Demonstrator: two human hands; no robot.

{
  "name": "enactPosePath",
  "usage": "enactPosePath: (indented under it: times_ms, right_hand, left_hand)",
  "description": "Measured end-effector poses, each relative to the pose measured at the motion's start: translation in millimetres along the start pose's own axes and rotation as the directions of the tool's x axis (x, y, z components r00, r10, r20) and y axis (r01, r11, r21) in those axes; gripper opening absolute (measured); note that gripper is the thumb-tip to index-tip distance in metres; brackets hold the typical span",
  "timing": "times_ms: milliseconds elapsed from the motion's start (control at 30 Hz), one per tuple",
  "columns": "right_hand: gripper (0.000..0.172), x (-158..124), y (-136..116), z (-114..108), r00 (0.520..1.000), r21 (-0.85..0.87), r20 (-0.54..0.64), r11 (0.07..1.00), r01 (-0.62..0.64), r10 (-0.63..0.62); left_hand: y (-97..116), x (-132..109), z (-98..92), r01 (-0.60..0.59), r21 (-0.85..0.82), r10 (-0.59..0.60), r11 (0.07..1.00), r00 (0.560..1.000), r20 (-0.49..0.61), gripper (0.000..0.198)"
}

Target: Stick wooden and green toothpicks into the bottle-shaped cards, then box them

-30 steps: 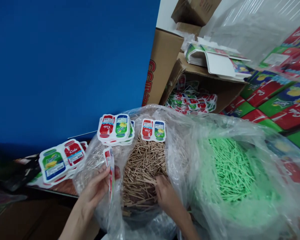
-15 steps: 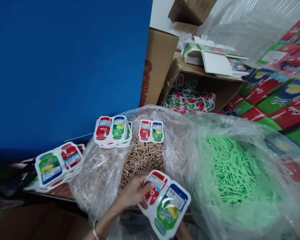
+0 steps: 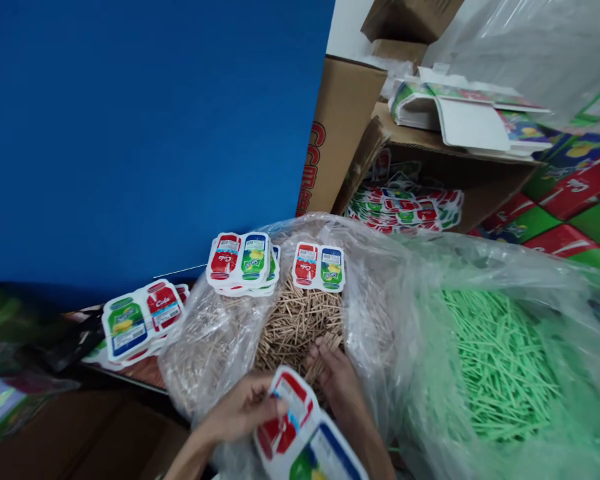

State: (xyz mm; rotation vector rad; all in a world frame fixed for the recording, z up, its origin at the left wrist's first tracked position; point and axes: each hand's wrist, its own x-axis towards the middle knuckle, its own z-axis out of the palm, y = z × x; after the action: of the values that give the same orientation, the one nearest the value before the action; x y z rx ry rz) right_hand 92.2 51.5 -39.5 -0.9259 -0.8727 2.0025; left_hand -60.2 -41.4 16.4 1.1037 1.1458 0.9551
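My left hand (image 3: 243, 410) grips a twin-jar-shaped packet (image 3: 285, 427) by its red Cola half, thumb on top; the green half runs out of the frame's bottom edge. My right hand (image 3: 343, 383) is down in the open plastic bag, its fingers curled round a few thin brown sticks (image 3: 300, 317). Above the sticks, a single matching packet (image 3: 319, 267) lies on the bag. A small stack of packets (image 3: 241, 263) rests to its left, and further left another stack (image 3: 140, 320) sits on a dark surface.
A clear bag of green sticks (image 3: 505, 373) stands at the right. Behind the bags, an open carton (image 3: 495, 180) contains many packets, with folded printed card (image 3: 473, 123) on top. Printed boxes (image 3: 580, 193) are stacked far right. A blue panel (image 3: 145, 133) fills the upper left.
My right hand has come up from below the packet into the brown sticks and closed on some. My left hand has lowered the packet and moved it left. The view has shifted left.
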Motion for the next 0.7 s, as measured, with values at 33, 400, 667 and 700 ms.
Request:
enactPosePath:
  times_ms: [33, 400, 667, 700]
  right_hand:
    - [0.017, 2, -3, 1, 1.000, 0.041, -0.012, 0.999, -0.026, 0.027]
    - [0.041, -11, -4, 22, 0.985, 0.201, -0.010, 0.965, -0.168, 0.174]
    - [0.035, -15, 4, 21, 0.958, 0.054, 0.255, 0.987, -0.150, 0.132]
    - [0.035, -15, 3, 19, 0.963, 0.009, 0.245, 0.993, -0.116, 0.110]
  left_hand:
    - [0, -4, -0.3, -0.019, 0.114, 0.009, 0.993, 0.996, 0.090, 0.033]
    - [-24, 12, 19.9, 0.010, 0.411, -0.065, 0.911, 0.991, 0.120, 0.028]
    - [-31, 13, 16.8, 0.119, 0.379, -0.165, 0.918, 0.982, 0.090, 0.023]
    - [-31, 13, 15.7, 0.123, 0.344, -0.159, 0.931, 0.984, 0.079, 0.024]
